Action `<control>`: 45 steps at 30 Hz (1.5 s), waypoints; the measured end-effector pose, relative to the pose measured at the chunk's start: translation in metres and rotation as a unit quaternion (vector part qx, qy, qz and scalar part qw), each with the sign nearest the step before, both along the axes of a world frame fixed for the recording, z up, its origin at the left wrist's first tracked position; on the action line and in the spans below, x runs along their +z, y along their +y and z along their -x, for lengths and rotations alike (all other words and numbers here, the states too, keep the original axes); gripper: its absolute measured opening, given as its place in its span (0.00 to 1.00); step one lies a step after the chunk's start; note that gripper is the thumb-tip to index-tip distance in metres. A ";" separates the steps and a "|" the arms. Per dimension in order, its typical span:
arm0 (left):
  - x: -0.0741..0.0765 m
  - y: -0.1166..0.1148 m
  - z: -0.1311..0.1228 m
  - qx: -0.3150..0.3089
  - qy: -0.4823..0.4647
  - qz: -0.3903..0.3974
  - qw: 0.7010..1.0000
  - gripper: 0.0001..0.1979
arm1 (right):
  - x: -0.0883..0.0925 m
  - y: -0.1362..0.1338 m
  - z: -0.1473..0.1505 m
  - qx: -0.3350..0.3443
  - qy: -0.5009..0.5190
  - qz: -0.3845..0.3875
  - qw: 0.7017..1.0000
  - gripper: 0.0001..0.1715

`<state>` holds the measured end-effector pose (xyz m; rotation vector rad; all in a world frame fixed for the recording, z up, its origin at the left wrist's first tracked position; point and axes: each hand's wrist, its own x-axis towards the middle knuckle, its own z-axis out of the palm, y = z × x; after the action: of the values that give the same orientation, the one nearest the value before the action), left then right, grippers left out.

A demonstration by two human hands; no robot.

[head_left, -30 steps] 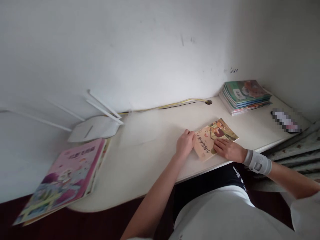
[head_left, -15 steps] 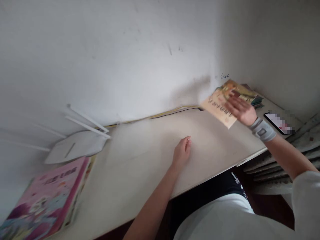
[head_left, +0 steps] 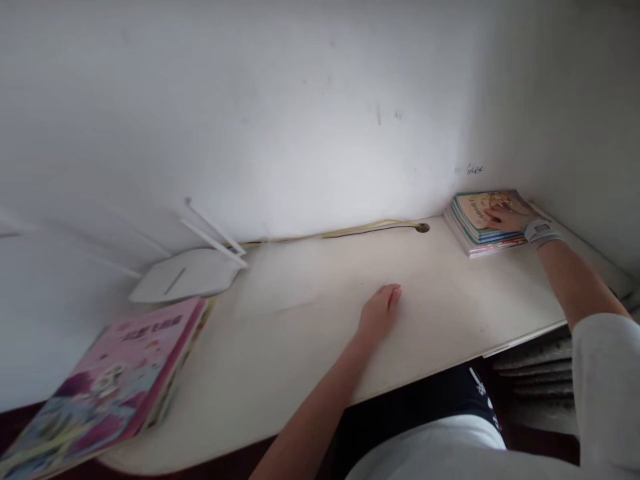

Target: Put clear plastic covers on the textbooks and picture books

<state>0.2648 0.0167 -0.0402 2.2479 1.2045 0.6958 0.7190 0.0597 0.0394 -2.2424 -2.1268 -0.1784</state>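
The book (head_left: 471, 208), in mid-air half a second ago, now lies atop the stack (head_left: 463, 231); the right hand (head_left: 507, 217) covers it, fingers extended, grip unclear. The left hand (head_left: 381, 310) stays at the desk (head_left: 300, 353), fingers curled together, nothing visible inside.

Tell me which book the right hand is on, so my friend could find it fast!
Start at the white desk and go to the book stack toward its back right. The book lies on top, under the right hand. Its pale peach cover sets it apart from the green and blue edges below.
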 end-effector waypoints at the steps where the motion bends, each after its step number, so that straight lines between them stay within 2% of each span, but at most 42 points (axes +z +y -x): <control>1: 0.000 0.000 0.000 0.000 -0.003 -0.001 1.000 0.18 | 0.001 -0.001 0.000 -0.008 0.007 0.023 1.000 0.30; 2: 0.000 0.000 0.000 -0.001 -0.007 -0.002 1.000 0.18 | 0.001 -0.002 0.004 -0.018 0.009 0.032 0.999 0.32; 4: 0.001 -0.002 -0.001 -0.001 -0.020 -0.005 1.000 0.18 | 0.000 -0.006 0.024 -0.038 -0.001 -0.014 0.999 0.36; 6: 0.000 -0.004 -0.001 -0.002 -0.032 -0.012 0.999 0.18 | -0.008 -0.014 0.063 -0.036 -0.028 -0.121 0.992 0.39; 8: -0.001 -0.005 -0.001 -0.008 -0.028 -0.024 0.999 0.17 | -0.024 -0.025 0.114 0.011 -0.045 -0.159 0.986 0.39; 11: -0.001 0.000 0.003 -0.001 -0.001 -0.046 0.999 0.15 | -0.058 -0.043 0.188 0.083 -0.039 -0.076 0.993 0.41; 14: 0.005 0.019 0.020 0.037 0.022 -0.071 0.997 0.15 | -0.087 -0.055 0.229 0.086 -0.008 0.025 0.996 0.41; 17: 0.017 0.044 0.053 0.154 0.101 -0.072 0.980 0.20 | -0.100 -0.057 0.236 0.069 0.009 0.035 0.997 0.40; 19: 0.023 0.056 0.078 0.249 0.151 -0.036 0.956 0.23 | -0.102 -0.055 0.233 0.065 0.011 0.027 0.997 0.40; 20: 0.025 0.059 0.089 0.277 0.162 -0.020 0.947 0.23 | -0.103 -0.054 0.232 0.065 0.012 0.025 0.998 0.40; 23: 0.027 0.058 0.112 0.289 0.146 -0.009 0.946 0.20 | -0.103 -0.054 0.230 0.065 0.013 0.020 0.998 0.40; 26: 0.028 0.051 0.117 0.282 0.120 -0.014 0.952 0.18 | -0.103 -0.054 0.232 0.064 0.012 0.014 0.998 0.39; 34: 0.048 0.042 0.111 0.244 0.025 -0.019 0.969 0.18 | -0.100 -0.054 0.231 0.065 0.021 0.014 0.998 0.38; 37: 0.055 0.040 0.099 0.237 -0.012 -0.011 0.971 0.16 | -0.098 -0.056 0.232 0.061 0.039 0.006 0.997 0.37; 40: 0.061 0.029 0.065 0.220 -0.047 0.006 0.974 0.13 | -0.094 -0.067 0.252 0.074 0.086 -0.031 0.993 0.43; 42: 0.069 0.011 0.034 0.182 -0.097 0.025 0.978 0.15 | -0.089 -0.080 0.276 0.127 0.143 -0.087 0.978 0.52; 43: 0.076 -0.001 0.019 0.131 -0.189 0.054 0.972 0.15 | -0.086 -0.087 0.289 0.152 0.180 -0.127 0.964 0.54; 45: 0.092 -0.030 -0.003 0.055 -0.342 0.085 0.934 0.15 | -0.076 -0.100 0.309 0.160 0.252 -0.212 0.931 0.49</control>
<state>0.2677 -0.0130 0.0523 1.5846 0.9837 1.2338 0.4105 -0.0399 -0.0370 -1.4802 -1.9029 -0.0349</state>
